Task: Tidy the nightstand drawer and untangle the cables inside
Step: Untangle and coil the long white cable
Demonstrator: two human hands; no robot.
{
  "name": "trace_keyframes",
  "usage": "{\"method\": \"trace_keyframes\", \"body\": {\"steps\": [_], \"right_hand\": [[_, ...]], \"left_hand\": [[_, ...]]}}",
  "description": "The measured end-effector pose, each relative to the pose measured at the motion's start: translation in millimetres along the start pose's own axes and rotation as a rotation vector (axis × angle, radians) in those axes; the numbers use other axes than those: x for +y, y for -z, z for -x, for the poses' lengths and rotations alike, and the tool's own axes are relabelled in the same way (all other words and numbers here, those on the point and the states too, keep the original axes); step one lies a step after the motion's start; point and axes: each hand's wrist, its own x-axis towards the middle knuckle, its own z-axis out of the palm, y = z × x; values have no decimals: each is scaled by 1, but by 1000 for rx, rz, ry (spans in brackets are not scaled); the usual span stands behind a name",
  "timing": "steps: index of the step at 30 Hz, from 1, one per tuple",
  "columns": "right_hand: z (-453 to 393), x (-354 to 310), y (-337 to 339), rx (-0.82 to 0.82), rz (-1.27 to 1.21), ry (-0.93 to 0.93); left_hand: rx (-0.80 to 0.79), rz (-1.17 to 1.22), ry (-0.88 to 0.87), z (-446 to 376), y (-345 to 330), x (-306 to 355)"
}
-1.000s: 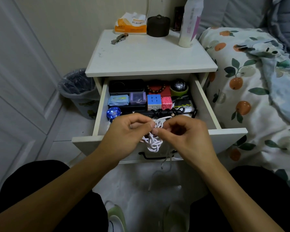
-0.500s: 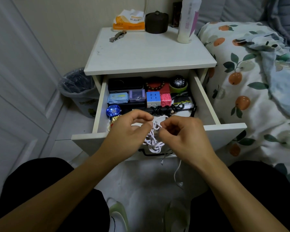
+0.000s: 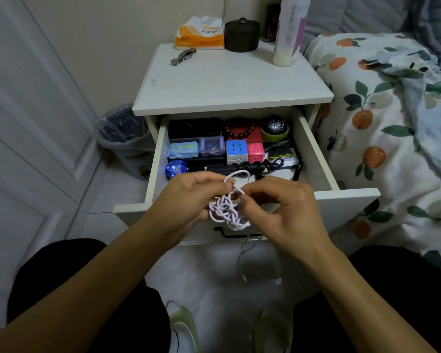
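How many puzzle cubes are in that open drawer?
2: a blue-topped cube mid-drawer, and a pink cube touching its right side. More may be hidden under the hands or other clutter.

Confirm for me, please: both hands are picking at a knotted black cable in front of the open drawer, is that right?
Not quite: the knotted cable is white, not black, as the head view shows. The rest holds: the left hand and right hand both pinch it in front of the open drawer.
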Motion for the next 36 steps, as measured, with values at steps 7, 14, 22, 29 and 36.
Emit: {"method": "trace_keyframes", "body": {"steps": [7, 14, 22, 29, 36], "right_hand": [[-3, 0, 1, -149, -173, -223], [2, -1, 1, -87, 1, 6], [0, -2, 1, -67, -378, -269], [0, 2, 8, -148, -139, -78], [-3, 4, 12, -100, -149, -214]], "left_hand": [[84, -330, -155, 3, 2, -5], [85, -441, -206, 5, 2, -5], [29, -326, -203, 7, -10, -3], [59, -433, -228, 8, -8, -6], [150, -382, -226, 5, -4, -2]]}}
